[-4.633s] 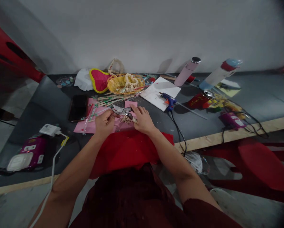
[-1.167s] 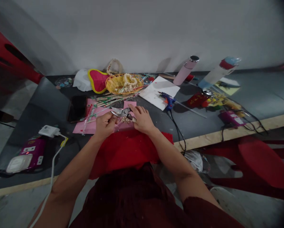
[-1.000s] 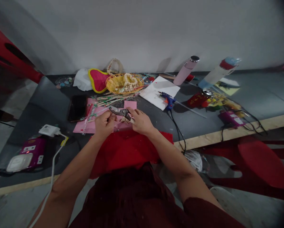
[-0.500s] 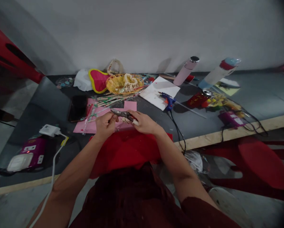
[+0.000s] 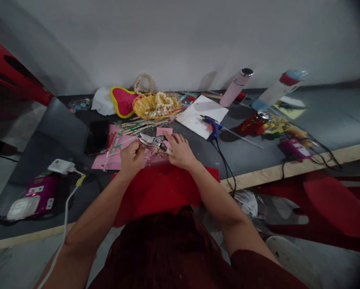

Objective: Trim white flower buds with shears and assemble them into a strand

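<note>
My right hand (image 5: 181,151) grips the handles of a pair of pruning shears (image 5: 152,139), whose blades stand apart and point left. Close to the blade tips, my left hand (image 5: 132,156) is closed, thumb against fingers; what it pinches is too small to make out. Beneath both hands lies pink paper (image 5: 116,160) with a small pile of pale bits (image 5: 158,151) on it. A red cloth (image 5: 162,188) covers the lap and table edge just below.
Behind the hands are thin sticks (image 5: 138,126) and a yellow basket (image 5: 142,105). A phone (image 5: 97,137) lies left; a glue gun (image 5: 211,125) on white paper (image 5: 195,116), a red can (image 5: 252,123) and a pink bottle (image 5: 236,88) stand right.
The shears' blades have opened and turned more into view. The fingers of my right hand have loosened and lifted around the handles. My left hand has stayed nearly in place.
</note>
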`<action>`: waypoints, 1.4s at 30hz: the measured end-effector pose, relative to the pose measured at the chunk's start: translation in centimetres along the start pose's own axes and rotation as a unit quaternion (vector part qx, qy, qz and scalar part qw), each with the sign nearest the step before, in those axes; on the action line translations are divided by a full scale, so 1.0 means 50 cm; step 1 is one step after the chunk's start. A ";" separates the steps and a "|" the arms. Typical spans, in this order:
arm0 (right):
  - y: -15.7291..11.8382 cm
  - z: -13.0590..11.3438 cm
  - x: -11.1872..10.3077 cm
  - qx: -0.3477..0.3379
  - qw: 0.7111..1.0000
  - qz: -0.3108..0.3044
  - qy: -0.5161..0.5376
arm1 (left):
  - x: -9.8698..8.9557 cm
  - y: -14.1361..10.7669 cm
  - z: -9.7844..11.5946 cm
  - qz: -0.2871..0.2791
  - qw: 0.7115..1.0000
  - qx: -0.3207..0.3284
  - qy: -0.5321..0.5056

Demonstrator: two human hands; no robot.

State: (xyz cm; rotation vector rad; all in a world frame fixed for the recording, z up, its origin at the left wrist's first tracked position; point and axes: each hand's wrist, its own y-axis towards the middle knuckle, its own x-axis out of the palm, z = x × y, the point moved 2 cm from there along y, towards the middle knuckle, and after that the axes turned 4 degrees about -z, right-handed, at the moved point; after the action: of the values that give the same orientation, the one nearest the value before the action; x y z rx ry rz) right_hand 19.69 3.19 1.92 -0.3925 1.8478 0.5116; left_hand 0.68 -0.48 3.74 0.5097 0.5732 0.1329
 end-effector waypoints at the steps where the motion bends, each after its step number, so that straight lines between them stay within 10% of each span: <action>1: 0.000 -0.001 0.001 -0.003 1.000 -0.004 0.004 | -0.001 0.000 0.001 -0.004 1.000 0.001 -0.002; 22: -0.005 0.004 -0.017 -0.107 0.983 -0.067 0.130 | -0.005 -0.003 0.005 0.001 0.999 0.038 -0.016; 42: -0.006 -0.014 -0.016 -0.050 0.994 -0.057 0.074 | -0.008 -0.002 0.002 -0.013 1.000 -0.005 -0.006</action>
State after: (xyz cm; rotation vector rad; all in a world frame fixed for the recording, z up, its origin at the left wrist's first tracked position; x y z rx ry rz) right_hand 19.55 2.58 2.81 -0.6144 1.9334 0.5079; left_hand 0.40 -0.73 3.96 0.4921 0.5659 0.1082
